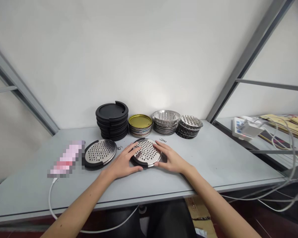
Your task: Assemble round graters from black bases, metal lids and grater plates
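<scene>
A round metal grater disc [146, 152] with a black rim on its left side lies flat on the grey table. My left hand [124, 162] grips its left edge, fingers over the black rim and thumb at the front. From the right, my right hand [172, 158] holds the bare metal edge between fingers and thumb. Left of my hands rests a similar grater [100, 152] with its black holder, and a small metal clip [119, 147] is beside it. Another small metal clip [163, 140] lies just beyond my right hand.
Along the wall stand stacks of black round holders [112, 122], gold-topped lids [140, 125], silver grater discs [166, 123] and coarse spiked discs [189, 126]. A blurred-out phone-like object [68, 158] with a white cable [50, 198] lies left. Metal frame bars [238, 62] rise at the right.
</scene>
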`<state>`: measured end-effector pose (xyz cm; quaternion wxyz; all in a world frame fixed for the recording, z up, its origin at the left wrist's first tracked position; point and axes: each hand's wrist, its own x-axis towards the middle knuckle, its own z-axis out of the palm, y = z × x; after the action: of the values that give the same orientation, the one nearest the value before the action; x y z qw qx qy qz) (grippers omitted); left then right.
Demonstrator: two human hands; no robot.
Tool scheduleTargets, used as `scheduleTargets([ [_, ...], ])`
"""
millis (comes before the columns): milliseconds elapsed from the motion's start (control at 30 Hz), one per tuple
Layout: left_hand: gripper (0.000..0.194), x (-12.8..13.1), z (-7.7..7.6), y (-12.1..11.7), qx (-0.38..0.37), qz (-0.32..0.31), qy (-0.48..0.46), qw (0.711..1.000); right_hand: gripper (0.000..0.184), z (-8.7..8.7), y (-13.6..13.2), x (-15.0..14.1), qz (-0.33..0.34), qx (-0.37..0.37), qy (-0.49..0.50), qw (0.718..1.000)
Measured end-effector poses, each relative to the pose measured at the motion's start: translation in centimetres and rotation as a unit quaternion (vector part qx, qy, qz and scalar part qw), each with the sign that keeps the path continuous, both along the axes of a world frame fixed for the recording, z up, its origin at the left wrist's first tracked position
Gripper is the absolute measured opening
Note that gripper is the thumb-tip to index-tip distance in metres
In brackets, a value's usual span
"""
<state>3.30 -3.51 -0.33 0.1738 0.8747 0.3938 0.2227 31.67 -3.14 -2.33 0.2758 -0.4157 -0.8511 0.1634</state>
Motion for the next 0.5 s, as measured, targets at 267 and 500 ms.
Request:
scheduleTargets([
  [267, 0.103, -0.6, -0.8, 0.7, 0.003, 0.026, 0.03, 0.999, 0.098, -0.2, 0.4, 0.4, 0.0, 0.028, 0.006, 1.0],
  [500, 0.099, -0.5, -1.4, 0.7, 0.004, 0.022, 0.006, 1.0, 0.089, -0.3, 0.3, 0.0, 0.008, 0.021, 0.032, 0.999],
])
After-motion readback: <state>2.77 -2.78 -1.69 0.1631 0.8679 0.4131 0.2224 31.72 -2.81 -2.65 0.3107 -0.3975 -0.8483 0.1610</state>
